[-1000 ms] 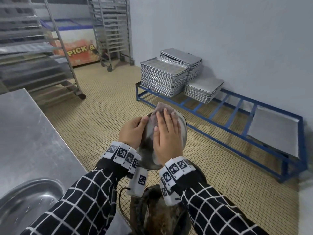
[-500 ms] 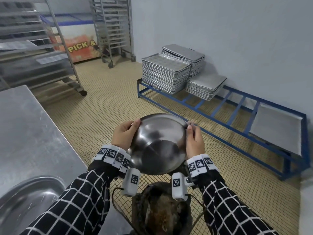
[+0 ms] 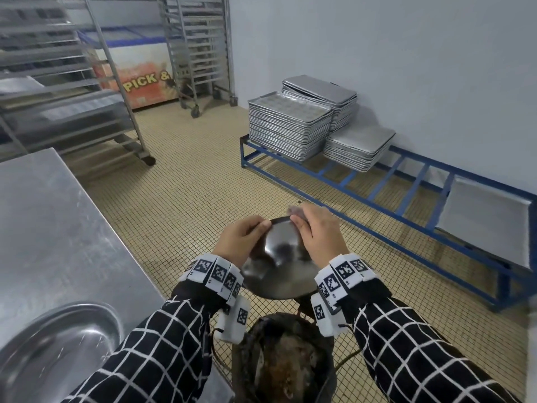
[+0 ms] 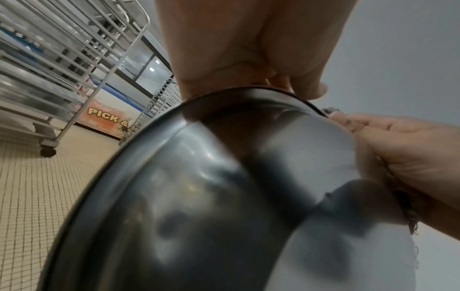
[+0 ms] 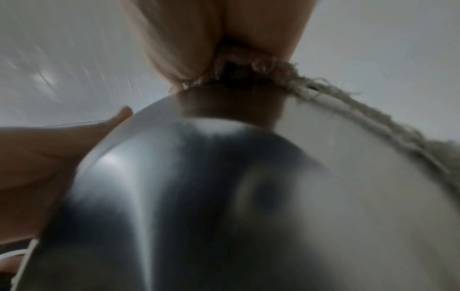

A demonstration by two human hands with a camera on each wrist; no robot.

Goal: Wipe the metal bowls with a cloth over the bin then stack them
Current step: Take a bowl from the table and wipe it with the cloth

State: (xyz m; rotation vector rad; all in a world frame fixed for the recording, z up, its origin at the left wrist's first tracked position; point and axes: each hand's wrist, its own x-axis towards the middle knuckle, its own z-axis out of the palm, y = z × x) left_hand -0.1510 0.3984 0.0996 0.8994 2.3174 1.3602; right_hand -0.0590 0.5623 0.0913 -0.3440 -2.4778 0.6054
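Note:
A shiny metal bowl [image 3: 279, 257] is held in the air above a dark bin [image 3: 283, 359], its hollow side turned toward me. My left hand [image 3: 241, 242] grips the bowl's far left rim [image 4: 224, 98], thumb inside. My right hand [image 3: 316, 237] pinches a greyish frayed cloth [image 3: 295, 212] over the far right rim; the cloth [image 5: 323, 92] trails along the bowl's edge [image 5: 224, 177] in the right wrist view. Most of the cloth is hidden behind the bowl and the hand. A second metal bowl [image 3: 52, 353] lies on the steel table [image 3: 43, 228] at lower left.
A blue low rack [image 3: 406, 193] along the right wall carries stacks of baking trays [image 3: 287, 123]. Wheeled tray racks [image 3: 72, 82] and a chest freezer [image 3: 139, 71] stand at the back. A wire basket [image 3: 261, 312] surrounds the bin on the tiled floor.
A second ago my right palm pressed the cloth inside the bowl. It then slid to the right rim, and now both hands sit at the far rim with the bowl tipped flatter.

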